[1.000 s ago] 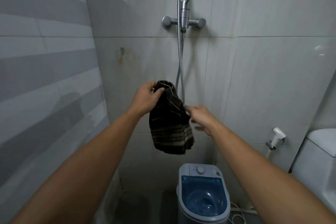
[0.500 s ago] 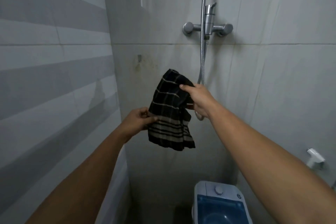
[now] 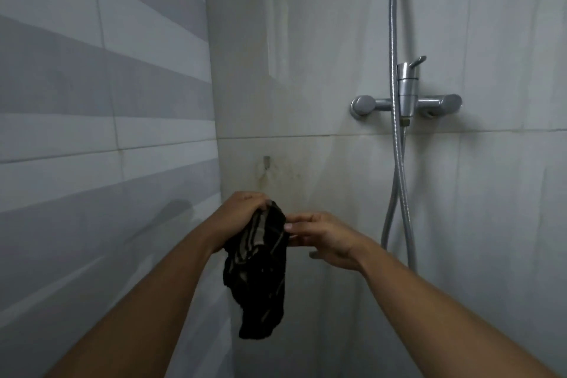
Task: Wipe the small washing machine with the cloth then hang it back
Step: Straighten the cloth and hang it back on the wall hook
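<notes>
A black cloth (image 3: 260, 279) with pale stripes hangs down in front of the tiled wall. My left hand (image 3: 242, 212) grips its top edge from the left. My right hand (image 3: 322, 236) touches the cloth's upper right edge with its fingertips, fingers pinched on the fabric. A small metal wall hook (image 3: 266, 162) sits on the stained wall just above both hands, with nothing on it. The small washing machine is out of view.
The shower mixer tap (image 3: 406, 100) is fixed to the wall at the right, with its metal hose (image 3: 399, 193) looping down below it. A grey-and-white striped tile wall (image 3: 101, 132) closes off the left side.
My view has tilted up and left, so the washing machine has dropped out of sight. The left hand has gone from the cloth's lower edge to its top; both hands now sit under the hook.
</notes>
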